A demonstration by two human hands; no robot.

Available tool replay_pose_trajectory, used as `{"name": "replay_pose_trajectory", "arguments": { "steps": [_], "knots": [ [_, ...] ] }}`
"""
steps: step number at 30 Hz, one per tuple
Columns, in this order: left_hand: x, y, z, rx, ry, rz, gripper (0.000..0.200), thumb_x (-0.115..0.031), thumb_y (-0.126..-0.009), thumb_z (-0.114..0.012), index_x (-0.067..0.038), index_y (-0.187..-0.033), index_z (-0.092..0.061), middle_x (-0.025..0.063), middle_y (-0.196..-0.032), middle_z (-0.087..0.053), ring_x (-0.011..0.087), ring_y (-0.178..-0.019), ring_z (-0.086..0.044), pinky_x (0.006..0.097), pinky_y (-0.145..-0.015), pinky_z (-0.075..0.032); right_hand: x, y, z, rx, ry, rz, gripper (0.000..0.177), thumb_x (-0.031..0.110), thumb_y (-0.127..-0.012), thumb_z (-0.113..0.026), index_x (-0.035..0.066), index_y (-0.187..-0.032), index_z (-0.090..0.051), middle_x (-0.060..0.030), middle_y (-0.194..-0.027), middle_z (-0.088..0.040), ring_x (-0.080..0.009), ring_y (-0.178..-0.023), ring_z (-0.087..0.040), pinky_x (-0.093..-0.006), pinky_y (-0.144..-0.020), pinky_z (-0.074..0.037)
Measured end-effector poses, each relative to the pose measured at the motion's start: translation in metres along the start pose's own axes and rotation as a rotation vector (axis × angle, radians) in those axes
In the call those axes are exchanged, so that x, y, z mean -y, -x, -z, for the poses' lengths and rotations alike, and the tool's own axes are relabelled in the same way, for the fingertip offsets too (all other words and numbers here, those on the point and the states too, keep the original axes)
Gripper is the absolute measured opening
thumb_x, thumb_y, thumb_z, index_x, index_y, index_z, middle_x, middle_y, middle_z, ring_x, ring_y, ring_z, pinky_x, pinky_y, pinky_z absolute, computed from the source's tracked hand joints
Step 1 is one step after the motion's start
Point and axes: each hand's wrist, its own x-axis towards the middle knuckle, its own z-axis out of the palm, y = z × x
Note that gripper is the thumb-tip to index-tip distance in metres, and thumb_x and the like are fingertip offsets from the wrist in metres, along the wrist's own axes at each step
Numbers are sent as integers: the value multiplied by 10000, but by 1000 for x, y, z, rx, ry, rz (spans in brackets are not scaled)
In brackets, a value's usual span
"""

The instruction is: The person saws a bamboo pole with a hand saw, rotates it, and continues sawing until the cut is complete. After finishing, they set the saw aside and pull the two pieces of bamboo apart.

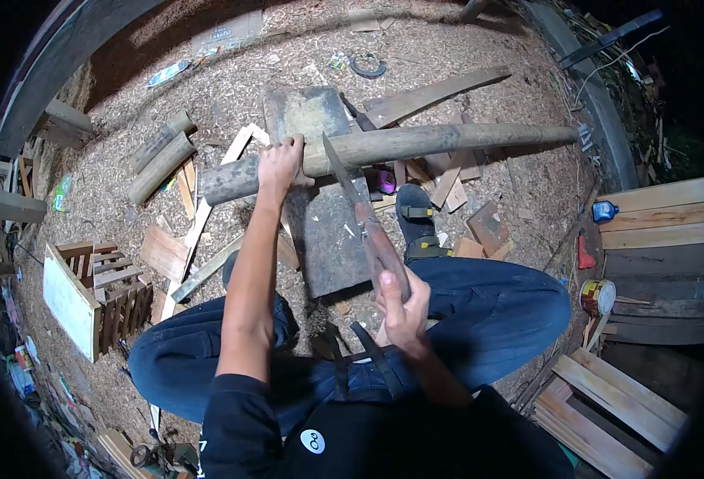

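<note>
"One long pole [416, 145]; how would it handle?"

"Stiff and fairly heavy, I'd judge, and apt to roll. Hold it from above, clear of the blade. It lies across the surface [332, 251], jutting past the left and right edges."

"Tools?"

"One saw [365, 214], its blade crossing the pole."

"Short pieces?"

"Two round lengths [162, 169], on the ground beyond the surface's left edge."

"Hands?"

"Two: the left hand [281, 165] has its fingers curled over the pole; the right hand [405, 313] has its fingers wrapped round the saw's handle."
</note>
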Motion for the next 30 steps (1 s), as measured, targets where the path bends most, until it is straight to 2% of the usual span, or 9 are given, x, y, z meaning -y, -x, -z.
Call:
{"name": "replay_pose_trajectory", "arguments": {
  "steps": [5,8,11,13,15,18,23,25,30],
  "knots": [
    [6,-13,8,122,17,59,846,-457,-478,-903,-61,-1097,-486,127,-990,-661,333,-889,-685,429,-741,-564,-49,-3,0,38,78,142,321,251,-954,-552,-54,-862,-593,-46,-580,-479,-103,-551,-467,-300,-515,-378],
    [5,-18,10,151,53,38,870,-456,-475,-902,-62,-1130,-487,127,-1009,-661,348,-882,-684,441,-740,-560,-50,-5,0,72,-258,-125,359,258,-974,-527,-15,-741,-529,-16,-562,-444,-100,-524,-444,-304,-482,-348],
    [-2,2,6,168,30,19,893,-453,-473,-901,-78,-1170,-488,116,-1027,-658,345,-922,-672,438,-801,-541,52,-17,4,70,29,-115,359,262,-981,-517,-19,-759,-537,-18,-575,-450,-107,-520,-451,-315,-478,-351],
    [-5,12,-4,-127,-40,-59,899,-445,-474,-901,-93,-1191,-488,107,-1038,-655,323,-973,-654,423,-869,-513,48,-9,7,85,61,-62,347,254,-983,-510,-22,-775,-542,-21,-588,-464,-112,-521,-454,-322,-480,-356],
    [-7,14,-10,-64,-43,-16,908,-432,-482,-900,-113,-1222,-483,99,-1036,-652,302,-1011,-635,409,-917,-487,46,5,13,108,125,-33,336,246,-986,-502,-25,-791,-546,-23,-601,-479,-116,-523,-458,-328,-483,-360],
    [3,-13,5,195,-1,94,922,-542,-473,-865,-96,-1187,-489,128,-1017,-669,320,-924,-673,434,-784,-535,53,23,22,122,226,23,282,223,-973,-510,-14,-831,-565,-51,-603,-508,-122,-524,-467,-308,-499,-395],
    [14,-22,9,91,-20,62,903,-607,-464,-854,-41,-1061,-483,145,-859,-691,320,-820,-693,418,-707,-557,48,48,67,-150,403,87,211,204,-956,-529,-6,-944,-532,18,-654,-511,-47,-486,-422,-223,-428,-327],
    [15,-14,7,55,-14,18,922,-621,-440,-858,-40,-1045,-477,162,-851,-686,326,-816,-692,416,-699,-557,49,4,35,-23,-271,163,268,269,-978,-523,12,-904,-531,46,-634,-459,-16,-488,-392,-202,-426,-290],
    [15,-19,1,85,7,3,977,-673,-415,-839,-32,-1069,-500,185,-854,-684,339,-839,-690,434,-729,-553,-42,-86,-9,112,-396,84,323,325,-981,-531,55,-808,-487,47,-617,-400,-26,-481,-364,-203,-423,-274]
  ]
}}
